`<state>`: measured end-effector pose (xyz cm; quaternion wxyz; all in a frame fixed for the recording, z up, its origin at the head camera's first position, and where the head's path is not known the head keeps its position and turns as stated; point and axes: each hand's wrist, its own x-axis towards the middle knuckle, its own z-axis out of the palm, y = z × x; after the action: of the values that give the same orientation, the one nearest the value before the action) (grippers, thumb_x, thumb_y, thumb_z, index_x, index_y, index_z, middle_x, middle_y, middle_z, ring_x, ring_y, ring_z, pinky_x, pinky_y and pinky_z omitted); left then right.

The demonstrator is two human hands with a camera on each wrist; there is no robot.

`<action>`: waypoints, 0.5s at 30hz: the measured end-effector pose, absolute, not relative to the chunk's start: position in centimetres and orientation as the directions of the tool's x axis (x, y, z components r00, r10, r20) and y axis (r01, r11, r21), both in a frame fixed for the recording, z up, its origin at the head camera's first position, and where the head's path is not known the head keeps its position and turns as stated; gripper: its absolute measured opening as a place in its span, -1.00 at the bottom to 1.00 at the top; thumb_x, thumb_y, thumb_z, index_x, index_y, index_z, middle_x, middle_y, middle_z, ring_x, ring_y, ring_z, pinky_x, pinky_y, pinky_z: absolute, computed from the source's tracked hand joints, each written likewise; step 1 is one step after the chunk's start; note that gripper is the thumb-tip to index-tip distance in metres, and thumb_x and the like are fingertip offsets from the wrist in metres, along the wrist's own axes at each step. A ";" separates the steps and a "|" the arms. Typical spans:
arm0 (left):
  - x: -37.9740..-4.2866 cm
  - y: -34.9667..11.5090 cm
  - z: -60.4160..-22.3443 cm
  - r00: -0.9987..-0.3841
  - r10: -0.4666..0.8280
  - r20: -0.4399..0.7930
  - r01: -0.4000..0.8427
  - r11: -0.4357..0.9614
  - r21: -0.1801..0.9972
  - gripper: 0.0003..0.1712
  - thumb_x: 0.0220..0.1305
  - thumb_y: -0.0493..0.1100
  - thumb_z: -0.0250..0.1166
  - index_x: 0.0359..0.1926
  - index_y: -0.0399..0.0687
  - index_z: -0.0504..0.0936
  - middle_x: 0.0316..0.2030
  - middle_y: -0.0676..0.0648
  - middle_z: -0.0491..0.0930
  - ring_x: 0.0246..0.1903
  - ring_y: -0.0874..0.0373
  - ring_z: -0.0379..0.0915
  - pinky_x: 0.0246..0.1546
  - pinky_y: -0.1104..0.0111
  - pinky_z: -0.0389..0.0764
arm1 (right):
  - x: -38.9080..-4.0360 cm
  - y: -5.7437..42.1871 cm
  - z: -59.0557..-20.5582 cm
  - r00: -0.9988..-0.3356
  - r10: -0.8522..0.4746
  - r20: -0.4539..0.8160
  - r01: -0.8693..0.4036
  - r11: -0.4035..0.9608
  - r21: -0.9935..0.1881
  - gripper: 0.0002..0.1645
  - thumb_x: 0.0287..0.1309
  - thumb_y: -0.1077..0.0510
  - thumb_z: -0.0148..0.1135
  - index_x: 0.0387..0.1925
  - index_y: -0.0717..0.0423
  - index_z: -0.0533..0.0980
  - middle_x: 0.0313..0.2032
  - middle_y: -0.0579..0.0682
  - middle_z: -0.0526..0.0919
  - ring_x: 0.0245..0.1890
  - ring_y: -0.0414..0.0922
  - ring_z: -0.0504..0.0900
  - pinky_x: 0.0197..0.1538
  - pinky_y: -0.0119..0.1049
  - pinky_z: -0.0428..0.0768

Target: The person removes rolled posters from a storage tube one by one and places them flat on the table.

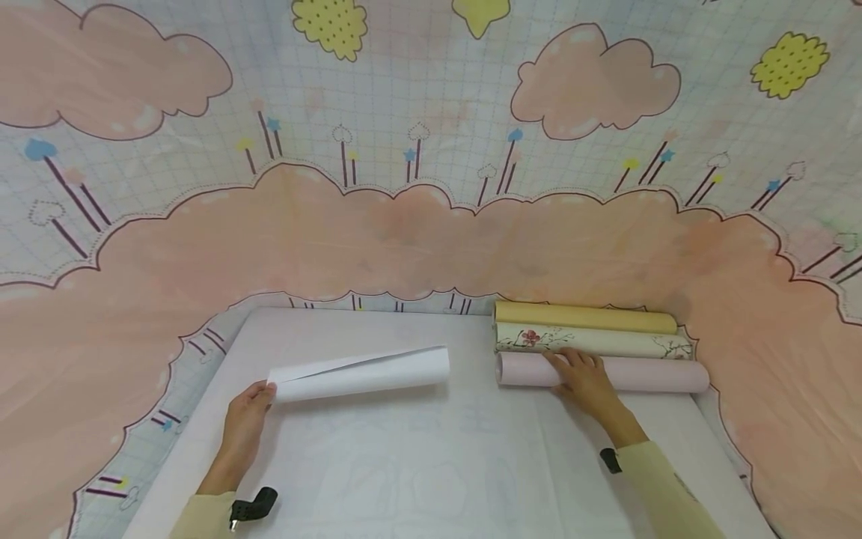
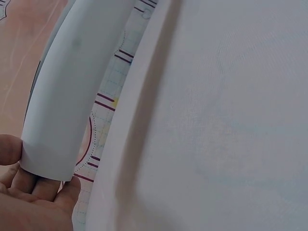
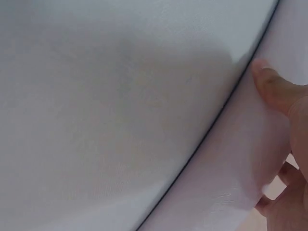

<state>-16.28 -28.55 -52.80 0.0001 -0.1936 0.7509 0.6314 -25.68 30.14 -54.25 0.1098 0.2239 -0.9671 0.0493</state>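
My left hand (image 1: 245, 419) pinches the left end of a loosely rolled white paper sheet (image 1: 377, 374), whose free edge runs slantwise along the top. In the left wrist view the thumb is on one side of the white paper sheet (image 2: 72, 96) and several fingers reach under its end. On the right, my right hand (image 1: 586, 382) grips a pale pink wallpaper roll (image 1: 653, 376) from above. The right wrist view shows the thumb against the near side of the pink roll (image 3: 211, 178), with fingers bent over its far side.
Behind the pink roll lie a cream roll with red blossoms (image 1: 606, 341) and a yellow roll (image 1: 586, 317), side by side. All rest at the back right of a white-covered table (image 1: 431, 464). Cloth printed with pink clouds (image 1: 404, 247) surrounds the table's back and sides.
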 end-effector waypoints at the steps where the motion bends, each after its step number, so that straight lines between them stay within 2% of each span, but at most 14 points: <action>1: -16.3 -28.5 -52.8 -0.926 -0.287 -0.243 -0.288 0.125 0.949 -0.28 0.55 0.09 -0.17 0.41 -0.44 0.15 0.39 -0.30 0.19 0.28 0.01 0.13 0.49 0.01 0.08 | -25.7 30.1 -54.3 -0.878 -0.419 0.232 -0.440 0.897 -0.044 -0.13 -0.04 0.04 0.51 0.34 -0.04 0.37 0.18 0.19 0.48 0.20 0.28 0.43 0.23 0.33 0.29; 9: -16.3 -27.3 -52.3 -0.937 -0.258 -0.235 -0.274 0.126 0.953 -0.30 0.56 0.08 -0.16 0.40 -0.44 0.16 0.40 -0.30 0.18 0.36 -0.05 0.09 0.49 0.00 0.06 | -25.4 29.3 -53.8 -0.892 -0.370 0.261 -0.395 0.918 -0.048 -0.11 -0.07 0.10 0.54 0.33 -0.06 0.36 0.16 0.21 0.47 0.23 0.30 0.37 0.22 0.38 0.26; 15: -16.2 -25.7 -51.2 -0.952 -0.213 -0.222 -0.255 0.141 0.957 -0.34 0.56 0.03 -0.12 0.39 -0.43 0.18 0.40 -0.31 0.19 0.40 -0.08 0.07 0.50 0.01 0.05 | -24.4 27.8 -52.6 -0.865 -0.347 0.361 -0.388 0.920 -0.046 -0.21 -0.03 0.11 0.51 0.28 -0.03 0.41 0.08 0.20 0.55 0.15 0.28 0.47 0.19 0.33 0.31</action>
<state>-16.20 -25.68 -51.20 0.0166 -0.1548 0.7553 0.6366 -24.36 27.78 -52.55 0.1758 0.1908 -0.9640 0.0586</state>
